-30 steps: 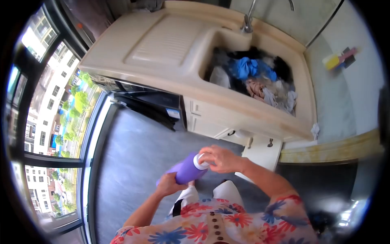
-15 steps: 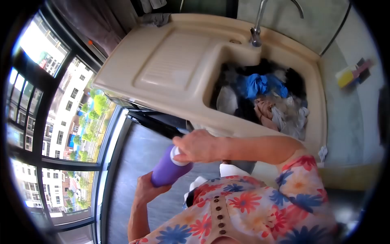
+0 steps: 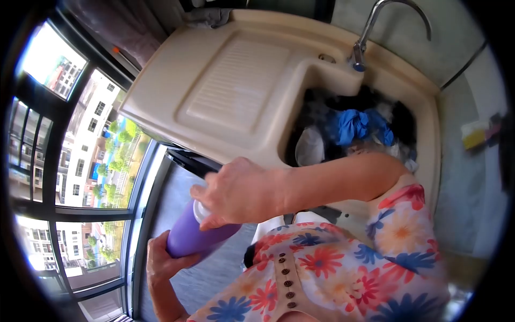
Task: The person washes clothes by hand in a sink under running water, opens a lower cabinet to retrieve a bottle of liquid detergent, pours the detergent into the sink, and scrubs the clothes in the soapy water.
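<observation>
A purple bottle [image 3: 188, 232] with a white cap [image 3: 201, 213] is held tilted in front of the sink unit. My left hand [image 3: 165, 256] is wrapped round its lower body. Over the top end, my right hand [image 3: 236, 190] is closed on the cap, with part of the cap hidden under the fingers. Beyond my right forearm, the sink basin [image 3: 292, 126] holds wet laundry, with a blue cloth [image 3: 352, 126] and a pale piece [image 3: 310, 146] among dark clothes.
A ribbed washboard surface [image 3: 236, 80] lies left of the basin. The faucet [image 3: 370, 37] rises behind it, and a grey cloth [image 3: 208, 17] rests on the back corner. Tall windows [image 3: 91, 214] stand at the left, beside the grey floor [image 3: 220, 268].
Both hands and the bottle have moved left and a little closer to me. My right hand stays on the cap. The view has shifted, and my forearm now covers part of the laundry.
</observation>
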{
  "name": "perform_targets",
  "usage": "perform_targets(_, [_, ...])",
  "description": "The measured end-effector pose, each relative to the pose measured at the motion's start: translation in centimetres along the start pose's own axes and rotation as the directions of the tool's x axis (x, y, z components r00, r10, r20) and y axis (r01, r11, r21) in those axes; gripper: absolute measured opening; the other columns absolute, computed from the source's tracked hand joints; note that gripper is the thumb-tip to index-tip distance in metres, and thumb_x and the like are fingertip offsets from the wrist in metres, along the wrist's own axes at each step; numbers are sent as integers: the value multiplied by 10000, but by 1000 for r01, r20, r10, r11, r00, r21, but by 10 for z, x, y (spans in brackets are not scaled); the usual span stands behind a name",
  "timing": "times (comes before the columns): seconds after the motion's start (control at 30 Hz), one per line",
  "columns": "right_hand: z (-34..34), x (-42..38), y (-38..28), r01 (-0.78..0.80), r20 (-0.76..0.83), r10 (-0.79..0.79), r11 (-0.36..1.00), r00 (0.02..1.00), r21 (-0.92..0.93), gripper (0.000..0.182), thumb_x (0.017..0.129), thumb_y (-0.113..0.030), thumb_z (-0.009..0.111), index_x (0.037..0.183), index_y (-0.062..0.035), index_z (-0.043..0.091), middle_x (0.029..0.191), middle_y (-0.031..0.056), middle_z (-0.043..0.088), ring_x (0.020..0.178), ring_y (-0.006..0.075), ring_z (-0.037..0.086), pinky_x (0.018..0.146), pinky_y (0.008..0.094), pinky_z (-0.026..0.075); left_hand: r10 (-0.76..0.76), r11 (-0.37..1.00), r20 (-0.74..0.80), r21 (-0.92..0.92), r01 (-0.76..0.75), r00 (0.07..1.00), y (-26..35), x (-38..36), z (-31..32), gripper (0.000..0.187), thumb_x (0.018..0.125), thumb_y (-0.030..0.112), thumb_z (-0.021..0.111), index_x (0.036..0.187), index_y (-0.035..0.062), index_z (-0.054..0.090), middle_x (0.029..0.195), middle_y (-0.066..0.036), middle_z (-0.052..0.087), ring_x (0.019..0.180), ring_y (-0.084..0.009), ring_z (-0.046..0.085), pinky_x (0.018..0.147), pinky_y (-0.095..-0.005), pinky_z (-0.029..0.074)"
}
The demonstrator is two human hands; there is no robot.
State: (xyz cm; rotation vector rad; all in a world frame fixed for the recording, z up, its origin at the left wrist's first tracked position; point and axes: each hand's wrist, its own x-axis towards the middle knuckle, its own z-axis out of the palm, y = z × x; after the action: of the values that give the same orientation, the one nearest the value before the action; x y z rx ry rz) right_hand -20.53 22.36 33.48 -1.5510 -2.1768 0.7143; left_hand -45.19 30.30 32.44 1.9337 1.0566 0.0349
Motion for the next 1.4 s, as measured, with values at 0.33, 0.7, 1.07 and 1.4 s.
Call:
perform_targets(0.33, [-43, 38, 25, 476, -100, -484, 874, 869, -92, 102, 713, -107, 597, 802, -57, 594, 980, 176, 531, 954, 285, 520, 746, 366, 462, 136, 988, 4, -68, -136, 991, 4, 37, -56, 484, 488, 154, 798, 885, -44, 603, 749, -81, 647, 673, -123, 608, 632, -266, 491])
perform_targets(0.7, [-32, 64, 33, 80, -43, -87, 985, 995, -155, 205, 779, -144, 574, 926, -4, 540, 847, 166, 590, 777, 323, 603, 653, 370, 494, 144, 980, 46, 129, -149, 989, 1, 63, -61, 383, 542, 219, 798, 806, 5, 620, 656, -81, 616, 608, -114, 595, 597, -266, 474])
perform_targets(1.07, [-37, 62, 39, 332, -172, -322, 943, 931, 28, 262, 728, -60, 616, 975, -73, 527, 1040, 163, 481, 988, 360, 491, 784, 419, 433, 117, 992, 101, 40, -121, 988, -9, 67, -70, 380, 572, 213, 786, 847, 11, 619, 703, -93, 632, 640, -166, 619, 615, -281, 480])
perform_targets(1.4, [-44, 61, 30, 191, -46, -194, 979, 980, -64, 269, 730, -103, 605, 993, -108, 547, 895, 105, 534, 870, 299, 563, 669, 385, 483, 113, 993, 95, 35, -117, 989, -12, 66, -70, 380, 572, 210, 776, 860, 15, 622, 701, -99, 636, 639, -174, 624, 628, -288, 485])
